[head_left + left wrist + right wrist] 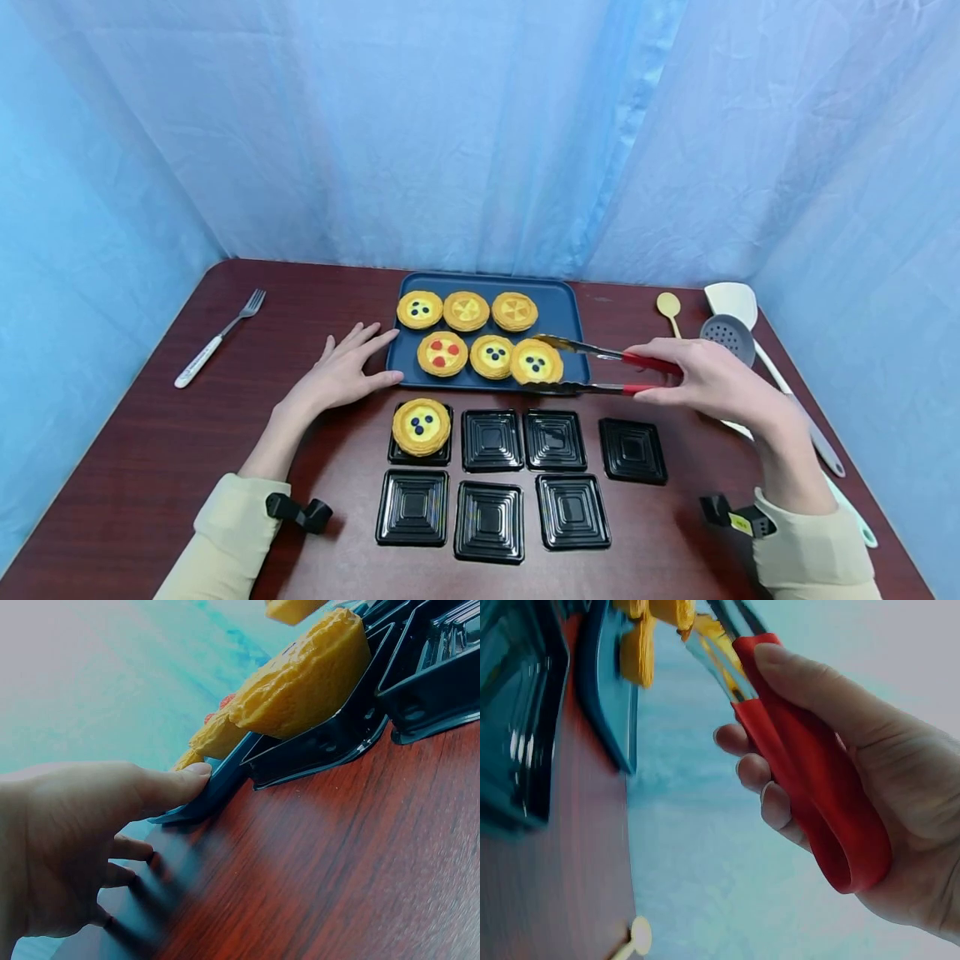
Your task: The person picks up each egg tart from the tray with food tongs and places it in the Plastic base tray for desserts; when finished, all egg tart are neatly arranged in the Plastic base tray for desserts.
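Pale-blue curtains [465,133] hang at back & both sides, screening off whatever's behind. Dark reddish-brown worktop [135,475], wood-grained, slight sheen, runs up to them.

Blue tray [558,304] sits at far edge, centred, prob. so both hands reach it. L hand [337,371] is spread at its L edge, not gripping anything; thumb by the rim, other fingertips down on/near worktop – prob. steadying tray. R hand [716,375] is wrapped round tongs [647,361], red grips in palm, thumb one side, fingers t'other; likely held that way for easy squeeze control.

Far R: white spatula [731,302], grey skimmer [727,336] & yellow spoon [668,305], presumably parked out of the way. Fork [221,337] alone far L.

Seven black square dishes [491,521] near side of tray, approx. two rows, far-R one set apart; spacing prob. keeps each reachable. Far-L one carries blue-dotted tart [422,427].

Five other tarts [467,311] on tray: three behind, two in front, incl. one w/ red pieces. Held tart [536,362], blue-dotted, is betw. tong tips over tray's front R, overlapping its neighbour in head view; looks lifted, exact ht. unclear.
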The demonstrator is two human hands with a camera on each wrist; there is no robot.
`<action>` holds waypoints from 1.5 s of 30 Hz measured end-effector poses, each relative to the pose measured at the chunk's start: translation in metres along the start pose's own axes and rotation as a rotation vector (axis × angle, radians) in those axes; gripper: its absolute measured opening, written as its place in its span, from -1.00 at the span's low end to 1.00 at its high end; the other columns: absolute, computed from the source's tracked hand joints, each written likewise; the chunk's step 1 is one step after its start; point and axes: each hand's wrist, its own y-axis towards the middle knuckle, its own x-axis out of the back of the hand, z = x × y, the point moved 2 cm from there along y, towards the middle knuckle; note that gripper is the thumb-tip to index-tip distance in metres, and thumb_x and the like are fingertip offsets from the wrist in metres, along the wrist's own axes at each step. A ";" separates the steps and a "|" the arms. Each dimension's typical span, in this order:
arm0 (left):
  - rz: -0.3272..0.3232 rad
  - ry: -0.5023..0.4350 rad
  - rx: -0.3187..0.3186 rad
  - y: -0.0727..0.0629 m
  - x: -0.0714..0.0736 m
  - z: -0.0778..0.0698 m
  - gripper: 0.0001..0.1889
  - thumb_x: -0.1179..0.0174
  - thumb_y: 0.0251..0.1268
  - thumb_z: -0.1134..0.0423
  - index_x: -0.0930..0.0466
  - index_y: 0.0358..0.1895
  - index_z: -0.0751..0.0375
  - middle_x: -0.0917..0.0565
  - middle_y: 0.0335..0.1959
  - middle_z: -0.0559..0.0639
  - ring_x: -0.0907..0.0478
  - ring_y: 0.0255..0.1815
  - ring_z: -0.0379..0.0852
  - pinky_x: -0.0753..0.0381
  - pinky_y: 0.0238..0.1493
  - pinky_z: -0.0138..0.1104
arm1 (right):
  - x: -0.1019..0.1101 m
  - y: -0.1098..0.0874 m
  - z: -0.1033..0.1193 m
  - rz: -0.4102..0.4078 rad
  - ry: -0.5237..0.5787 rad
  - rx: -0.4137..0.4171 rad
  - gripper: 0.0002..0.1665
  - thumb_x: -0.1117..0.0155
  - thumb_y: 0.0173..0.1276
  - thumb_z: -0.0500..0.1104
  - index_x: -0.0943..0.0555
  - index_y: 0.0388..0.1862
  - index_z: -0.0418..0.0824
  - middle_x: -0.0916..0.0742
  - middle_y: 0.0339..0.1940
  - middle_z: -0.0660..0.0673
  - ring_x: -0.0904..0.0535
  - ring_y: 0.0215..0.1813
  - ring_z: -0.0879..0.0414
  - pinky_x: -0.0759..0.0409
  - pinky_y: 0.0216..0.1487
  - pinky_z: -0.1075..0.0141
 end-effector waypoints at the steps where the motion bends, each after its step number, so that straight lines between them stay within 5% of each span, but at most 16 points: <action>1: 0.001 0.001 0.001 0.000 0.000 0.000 -0.17 -0.22 0.44 -0.19 -0.14 0.66 -0.01 -0.05 0.69 0.30 0.19 0.73 0.37 0.36 0.58 0.44 | -0.001 0.000 0.004 0.006 0.012 0.017 -0.40 -0.61 0.20 0.05 -0.70 0.22 -0.02 -0.77 -0.11 0.16 -0.56 -0.30 0.35 -0.56 -0.24 0.39; 10: -0.002 0.004 0.005 0.001 0.000 0.000 -0.16 -0.22 0.44 -0.19 -0.14 0.66 -0.02 -0.04 0.70 0.29 0.19 0.73 0.37 0.36 0.58 0.43 | -0.022 0.012 0.029 0.081 0.023 0.210 -0.43 -0.56 0.24 0.12 -0.72 0.20 -0.02 -0.79 0.00 0.12 -0.64 -0.23 0.33 -0.62 -0.19 0.37; 16: -0.003 0.002 0.002 0.001 0.001 -0.001 -0.16 -0.22 0.44 -0.20 -0.14 0.66 -0.01 -0.04 0.69 0.30 0.19 0.73 0.37 0.36 0.58 0.44 | -0.031 0.018 0.035 0.127 0.042 0.277 -0.43 -0.57 0.22 0.11 -0.72 0.18 -0.04 -0.79 -0.07 0.10 -0.50 -0.38 0.43 -0.50 -0.30 0.46; 27: -0.002 -0.004 0.006 0.001 0.001 -0.001 -0.16 -0.21 0.44 -0.20 -0.13 0.66 -0.02 -0.03 0.70 0.29 0.20 0.73 0.36 0.38 0.59 0.42 | -0.034 0.020 0.038 0.160 0.046 0.274 -0.44 -0.55 0.24 0.14 -0.72 0.17 -0.04 -0.78 -0.15 0.09 -0.38 -0.43 0.49 -0.42 -0.37 0.49; 45: -0.002 0.001 0.004 0.000 0.000 0.000 -0.16 -0.21 0.44 -0.20 -0.13 0.66 -0.02 -0.03 0.70 0.30 0.19 0.73 0.36 0.37 0.58 0.43 | -0.034 0.019 0.041 0.162 0.028 0.246 -0.42 -0.58 0.20 0.10 -0.72 0.18 -0.03 -0.79 -0.03 0.10 -0.48 -0.38 0.43 -0.46 -0.34 0.47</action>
